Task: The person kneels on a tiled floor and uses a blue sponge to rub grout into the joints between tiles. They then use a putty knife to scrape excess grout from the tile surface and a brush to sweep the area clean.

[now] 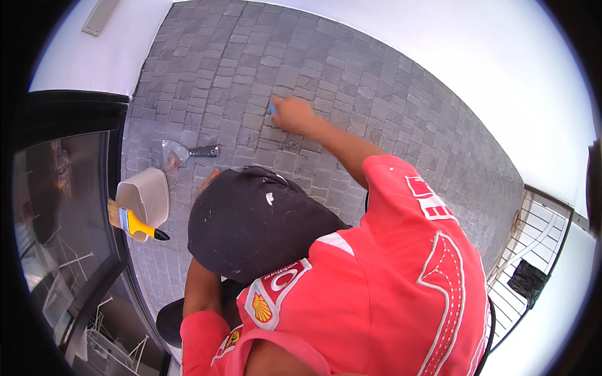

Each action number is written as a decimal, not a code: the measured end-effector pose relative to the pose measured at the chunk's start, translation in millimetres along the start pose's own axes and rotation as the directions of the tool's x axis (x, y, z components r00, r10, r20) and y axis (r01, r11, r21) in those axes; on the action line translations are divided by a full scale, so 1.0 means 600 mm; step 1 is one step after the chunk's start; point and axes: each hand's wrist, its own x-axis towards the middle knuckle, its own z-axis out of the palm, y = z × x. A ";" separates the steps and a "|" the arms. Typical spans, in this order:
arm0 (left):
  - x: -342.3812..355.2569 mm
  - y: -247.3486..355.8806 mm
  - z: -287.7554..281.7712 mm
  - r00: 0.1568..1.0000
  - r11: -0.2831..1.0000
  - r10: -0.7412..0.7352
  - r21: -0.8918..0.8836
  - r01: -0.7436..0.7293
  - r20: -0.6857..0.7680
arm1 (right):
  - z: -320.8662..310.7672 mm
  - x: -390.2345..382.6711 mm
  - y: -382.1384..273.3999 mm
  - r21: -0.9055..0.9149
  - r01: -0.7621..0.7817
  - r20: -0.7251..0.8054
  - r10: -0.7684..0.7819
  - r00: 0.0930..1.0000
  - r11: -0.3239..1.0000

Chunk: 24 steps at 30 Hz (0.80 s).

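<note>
My right hand (pixel 293 115) reaches out low over the grey paving, its fingers closed round a small blue thing (pixel 273 109). Only an edge of the blue thing shows, so its kind is unclear. Of my left hand (pixel 209 180), just a sliver shows past my bent knee; its fingers are hidden. Beyond that knee, a scraper (pixel 202 151) with a wide blade and black handle lies on the paving. Nearer the door stands a beige plastic tub (pixel 160 188). A paintbrush (pixel 143 229) with a yellow handle and black tip is at the tub's near side.
Grey stone paving (pixel 251 69) stretches between white walls (pixel 451 56). A dark-framed glass door (pixel 63 188) stands close on the left. At the right are a metal gate (pixel 545 232) and a black plastic bag (pixel 528 282) hung on it. My dark-trousered knee (pixel 257 219) fills the middle.
</note>
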 end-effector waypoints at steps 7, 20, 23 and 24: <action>-0.063 -0.023 -0.045 0.900 0.987 0.060 -0.161 0.011 0.431 | -0.037 -0.097 0.207 -0.013 -0.380 -0.379 0.347 0.858 0.925; -0.160 -0.032 -0.209 0.502 0.934 0.184 -0.309 0.177 0.845 | 0.041 -0.081 0.158 0.138 -0.431 -0.367 0.450 0.814 0.892; -0.092 -0.006 -0.271 0.511 0.956 0.237 -0.291 0.027 0.826 | 0.056 0.084 -0.044 0.164 -0.154 -0.253 0.192 0.948 0.974; -0.075 0.001 -0.291 0.523 0.954 0.212 -0.291 0.072 0.826 | 0.052 0.133 -0.101 0.048 -0.077 -0.230 0.086 0.969 0.996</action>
